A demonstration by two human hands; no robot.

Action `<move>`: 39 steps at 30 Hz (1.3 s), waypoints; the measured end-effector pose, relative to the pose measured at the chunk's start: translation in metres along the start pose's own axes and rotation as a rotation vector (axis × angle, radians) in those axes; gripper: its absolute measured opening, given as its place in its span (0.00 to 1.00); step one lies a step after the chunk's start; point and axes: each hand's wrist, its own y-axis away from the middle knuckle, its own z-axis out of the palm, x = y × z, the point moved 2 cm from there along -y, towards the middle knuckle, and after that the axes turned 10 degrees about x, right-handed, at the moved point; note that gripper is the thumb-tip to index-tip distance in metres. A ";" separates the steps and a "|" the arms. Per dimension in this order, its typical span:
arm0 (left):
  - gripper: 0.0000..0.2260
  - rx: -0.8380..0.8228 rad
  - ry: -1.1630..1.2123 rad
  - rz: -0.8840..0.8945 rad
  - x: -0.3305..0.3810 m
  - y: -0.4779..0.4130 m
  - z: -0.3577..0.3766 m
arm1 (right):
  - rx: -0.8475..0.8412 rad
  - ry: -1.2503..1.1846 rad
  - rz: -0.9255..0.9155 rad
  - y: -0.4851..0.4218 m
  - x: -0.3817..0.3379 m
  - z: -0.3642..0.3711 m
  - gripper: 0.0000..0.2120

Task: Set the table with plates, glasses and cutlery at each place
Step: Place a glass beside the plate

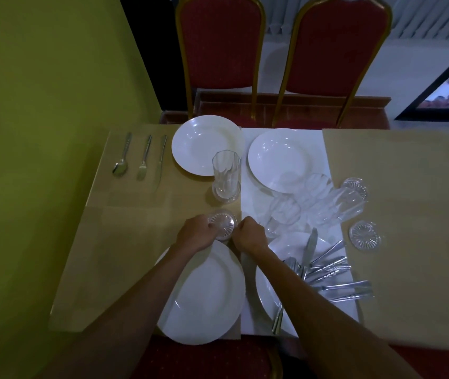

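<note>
Head-worn, steeply down over table [141,242]

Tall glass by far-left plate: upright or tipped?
Upright. The tall glass stands on its base, rim up, beside the far-left plate.

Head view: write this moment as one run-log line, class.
left hand: holds glass coaster | right hand: at its edge, grip unclear | place: beyond near-left plate
</note>
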 end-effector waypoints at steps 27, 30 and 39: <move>0.29 -0.056 0.312 0.200 0.089 0.063 0.013 | -0.021 -0.240 -0.089 0.042 0.041 -0.094 0.16; 0.29 -0.008 0.359 0.179 0.072 0.065 -0.008 | -0.022 -0.206 -0.175 0.052 0.014 -0.100 0.16; 0.29 0.045 0.471 0.102 0.029 0.070 -0.052 | -0.114 -0.157 -0.275 0.064 -0.040 -0.079 0.11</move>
